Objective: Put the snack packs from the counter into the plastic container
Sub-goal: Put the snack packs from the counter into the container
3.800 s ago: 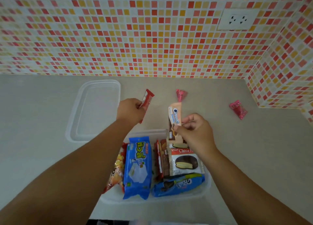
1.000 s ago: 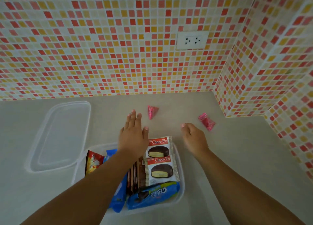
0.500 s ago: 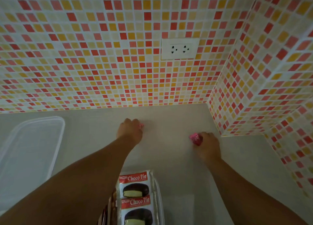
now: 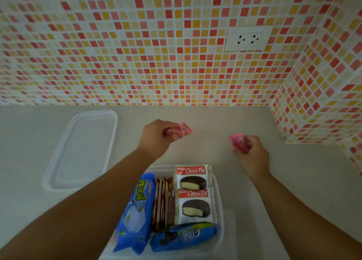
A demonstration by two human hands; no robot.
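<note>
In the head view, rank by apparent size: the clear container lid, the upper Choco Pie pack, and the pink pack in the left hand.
1. Clear rectangular plastic lid, largest.
2. Upper white-and-red Choco Pie pack.
3. Small pink snack pack in the left hand, smallest, though partly hidden by fingers.

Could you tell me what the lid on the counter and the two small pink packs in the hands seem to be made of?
Lid: clear, smooth plastic; the counter shows through. Pink packs: apparently thin glossy film, crinkled, with crimped ends.
</note>
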